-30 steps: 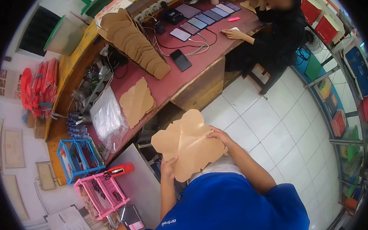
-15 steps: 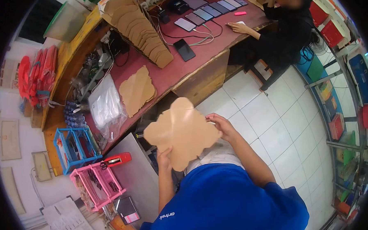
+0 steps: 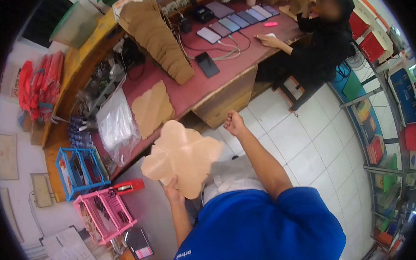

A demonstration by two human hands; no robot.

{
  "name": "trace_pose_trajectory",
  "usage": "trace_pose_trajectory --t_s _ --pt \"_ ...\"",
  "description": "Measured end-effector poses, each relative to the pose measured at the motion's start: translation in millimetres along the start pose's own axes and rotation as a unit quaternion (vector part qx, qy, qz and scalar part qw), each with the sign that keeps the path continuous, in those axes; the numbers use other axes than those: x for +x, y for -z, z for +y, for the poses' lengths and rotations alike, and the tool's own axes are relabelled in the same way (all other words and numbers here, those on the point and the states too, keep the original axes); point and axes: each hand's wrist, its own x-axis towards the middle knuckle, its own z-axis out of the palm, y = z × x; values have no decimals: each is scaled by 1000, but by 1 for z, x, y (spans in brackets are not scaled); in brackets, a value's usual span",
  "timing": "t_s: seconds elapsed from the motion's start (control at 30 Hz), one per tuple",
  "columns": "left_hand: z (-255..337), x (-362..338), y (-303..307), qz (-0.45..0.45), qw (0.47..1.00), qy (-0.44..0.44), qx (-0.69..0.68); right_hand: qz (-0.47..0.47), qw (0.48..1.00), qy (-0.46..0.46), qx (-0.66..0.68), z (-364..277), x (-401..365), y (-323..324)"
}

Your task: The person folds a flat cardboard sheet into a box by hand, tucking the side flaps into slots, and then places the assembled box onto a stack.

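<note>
In front of the blue shirt, the left hand (image 3: 174,193) grips the brown cardboard sheet (image 3: 182,154) at its near edge, beside the desk (image 3: 181,91). The right hand (image 3: 234,123), fingers curled closed, is apart from it, above the tiled floor (image 3: 306,139).

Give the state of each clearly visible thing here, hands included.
Cardboard blank: held, unfolded, creased
Left hand: holding the blank
Right hand: fingers curled, off the blank
Lower cardboard pile: flat, unfolded
Overlapping cardboard row: unfolded
Black phone: flat, screen dark
Plastic bags: lying flat
Pink basket: open
</note>
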Motion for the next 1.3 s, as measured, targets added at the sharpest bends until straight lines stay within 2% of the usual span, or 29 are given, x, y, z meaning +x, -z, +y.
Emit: trace_pose_trajectory --t_s 0.03,0.1,0.17,0.23,0.27,0.33,0.37,0.43,0.47,0.53,0.67,0.73,0.77,0.8,0.83,0.87,0.93,0.97,1.0,1.03,1.07,1.1,1.17,1.2,1.23,1.3 --pt "3 -5 -27 -18 998 -34 48 -8 1000 9 1 -6 -2 -2" --pt "1 3 -47 -42 996 -31 73 -113 993 -6 43 -7 -6 7" --pt "11 11 -57 -45 994 -41 95 -154 985 -20 73 -18 -27 8" --pt "17 17 -74 -109 985 -18 131 -264 964 -1 20 -33 -56 9" --pt "21 16 -84 -107 986 -18 124 -264 964 -2 13 -38 -74 3" --pt "31 15 -97 -185 976 28 113 -209 976 52 -30 -43 -113 -17" --pt "32 18 -98 -186 976 32 111 -205 977 53 -31 -48 -130 -25" --pt "32 23 -98 -251 957 67 129 -266 954 97 -101 -57 -159 -38" --pt "33 24 -100 -252 956 72 130 -261 955 98 -100 -62 -169 -43" --pt "35 26 -103 -282 944 86 147 -240 904 195 -294 -69 -182 -50" --pt "36 30 -117 -285 938 64 184 -229 900 210 -307 -70 -188 -51" --pt "39 23 -135 -221 913 -92 329 -206 883 248 -341 -68 -185 -50" --pt "37 24 -137 -224 912 -98 328 -209 881 253 -340 -65 -183 -51" --pt "33 24 -138 -164 871 -217 408 -201 873 291 -335 -61 -182 -52" --pt "29 24 -139 -97 809 -330 477 -192 864 328 -330 -57 -181 -52" --pt "34 19 -146 -94 809 -332 476 -196 863 328 -330 -54 -183 -55" --pt "53 -1 -168 -67 719 -428 544 -178 773 447 -415 -50 -188 -65" --pt "55 -4 -175 -62 719 -431 542 -183 771 447 -415 -49 -194 -73" --pt "55 -8 -179 -153 833 -302 438 -198 713 506 -444 -45 -204 -82" --pt "57 -13 -183 -234 908 -160 310 -214 650 559 -468 -39 -215 -90" --pt "64 -22 -191 -270 939 -45 207 -223 639 553 -487 -33 -223 -96" --pt "65 -24 -192 -260 942 -48 206 -232 639 548 -487 -26 -228 -99" --pt "68 -21 -198 -305 952 36 -10 -237 547 613 -519 -20 -233 -106" --pt "68 -18 -200 -287 956 50 -33 -243 539 617 -520 -19 -234 -109" --pt "69 -17 -202 -287 956 48 -33 -244 539 618 -518 -18 -234 -110" --pt "72 -17 -208 -269 955 -31 119 -267 533 609 -523 -16 -235 -110"
